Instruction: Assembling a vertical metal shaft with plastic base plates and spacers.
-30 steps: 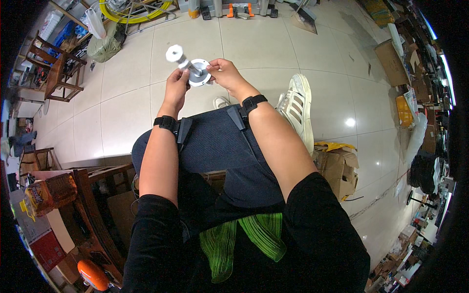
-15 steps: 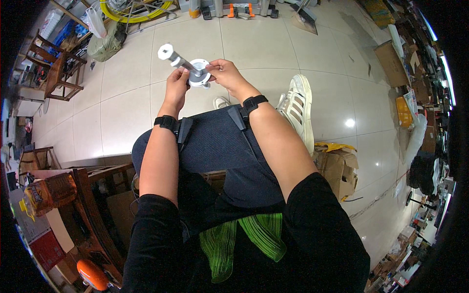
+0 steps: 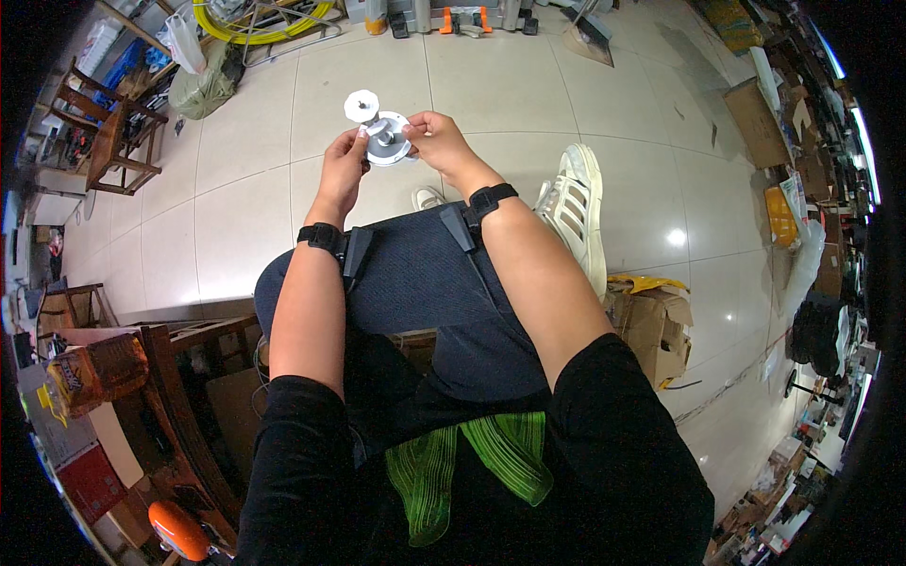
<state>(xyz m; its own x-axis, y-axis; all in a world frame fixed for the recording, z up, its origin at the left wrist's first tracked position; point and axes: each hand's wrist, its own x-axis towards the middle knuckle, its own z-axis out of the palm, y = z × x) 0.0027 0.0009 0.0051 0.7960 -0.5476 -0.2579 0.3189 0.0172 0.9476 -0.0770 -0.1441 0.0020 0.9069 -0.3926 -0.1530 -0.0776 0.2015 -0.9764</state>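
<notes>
Above my knees I hold a white mounting bracket [image 3: 385,153] in both hands. It has a round base plate, a short stem and a faceted knob-like head [image 3: 361,106] that points up and away from me. My left hand [image 3: 343,168] is closed on the left rim of the plate, thumb on top. On the opposite rim, the thumb and fingers of my right hand [image 3: 437,146] pinch the plate. The underside of the plate is hidden.
Tiled floor [image 3: 500,85] stretches under and beyond my hands. A torn cardboard box [image 3: 649,330] stands right of my leg. Wooden furniture [image 3: 175,406] and an orange-brown bottle [image 3: 99,377] are at the lower left. Farther off are a wooden chair [image 3: 113,132] and a dustpan [image 3: 590,40].
The bracket has tilted in my hands: its head has swung to the right and the stem looks shorter. My hands have barely moved.
</notes>
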